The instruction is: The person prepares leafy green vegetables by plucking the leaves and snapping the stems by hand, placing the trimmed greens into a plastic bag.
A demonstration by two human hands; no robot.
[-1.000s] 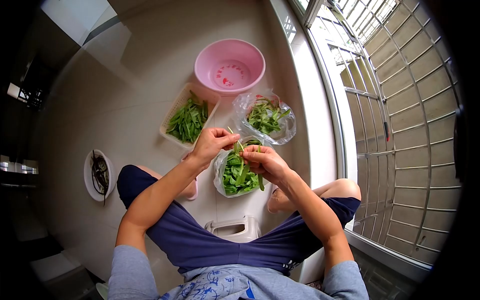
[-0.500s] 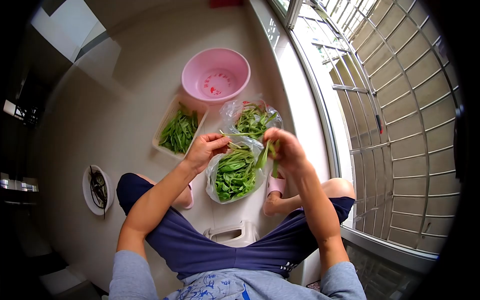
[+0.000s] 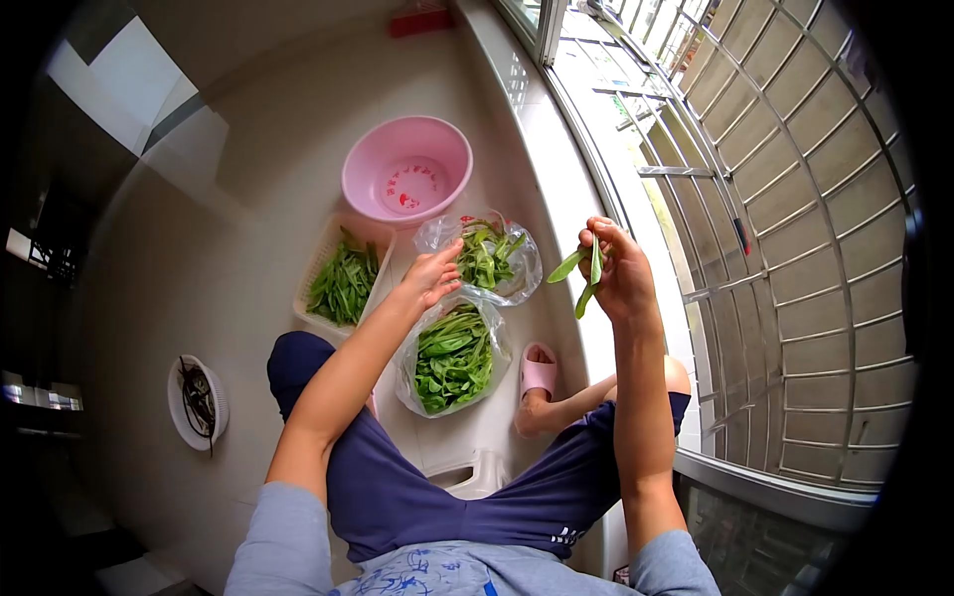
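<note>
My right hand [image 3: 626, 278] is raised beside the window ledge, its fingers pinching a few green leaves [image 3: 586, 273] that hang down and to the left. My left hand [image 3: 433, 274] reaches over the gap between two plastic bags, fingers stretched out and holding nothing that I can see. Just under it sits the nearer clear bag of leafy greens [image 3: 454, 358], packed full with the stems toward the top. Behind that lies the farther bag of greens [image 3: 487, 253], more loosely filled. To the left, a pale rectangular basket [image 3: 316, 260] contains a heap of picked greens [image 3: 343, 283].
Beyond the basket stands a pink basin [image 3: 358, 179] with red print inside. A white round basket [image 3: 221, 402] with dark, stringy scraps is at the far left. A pink slipper [image 3: 539, 370] and a plastic stool [image 3: 487, 475] are close by. Window bars [image 3: 745, 288] line the right.
My hands have moved apart. The right one rose up and to the right with the leaves; the left one moved toward the farther bag and its fingers opened.
</note>
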